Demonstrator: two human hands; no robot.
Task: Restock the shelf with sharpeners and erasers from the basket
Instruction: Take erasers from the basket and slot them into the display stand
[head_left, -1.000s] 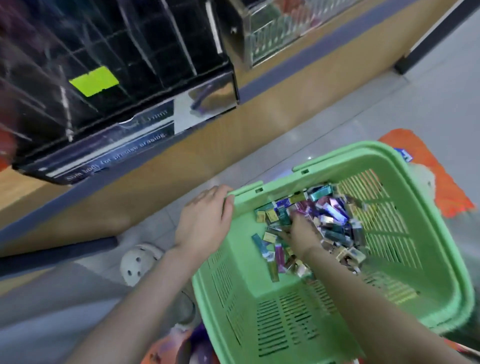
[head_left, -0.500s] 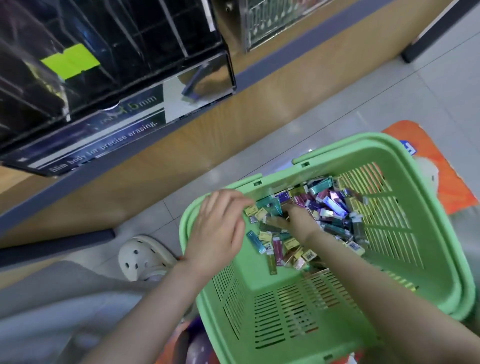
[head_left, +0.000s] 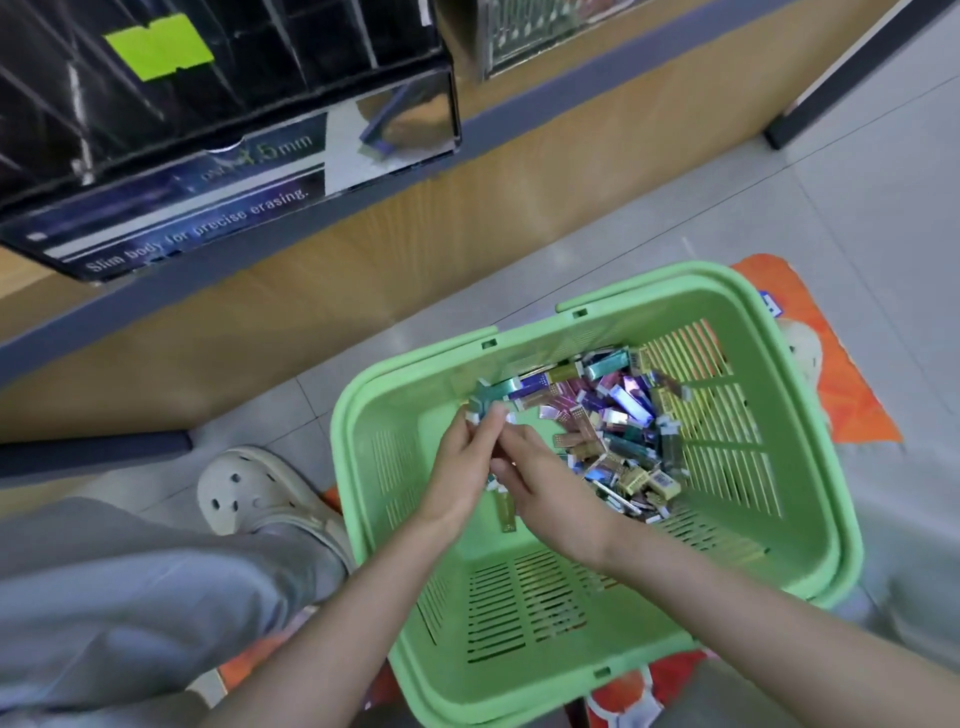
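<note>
2 hands are being held inside the green basket (head_left: 670, 278). A teal packet (head_left: 488, 396) is being pinched by the left hand (head_left: 460, 467) fingers (head_left: 492, 418). The right hand (head_left: 545, 486) fingers are being curled against the left hand; any grip there can't be told. The packet pile (head_left: 618, 421) is lying just beyond the fingers, at the basket's far side.

The basket (head_left: 363, 441) is pale green with slotted walls. The packs (head_left: 618, 415) in it are teal, purple, pink, gold and silver, many white-ended. Beneath lies an orange mat (head_left: 852, 400). The clog (head_left: 254, 493) is cream with round holes, the trouser leg (head_left: 130, 597) grey, the floor (head_left: 857, 208) pale grey tile, the display box (head_left: 311, 52) black with a lime-green label (head_left: 158, 47)
</note>
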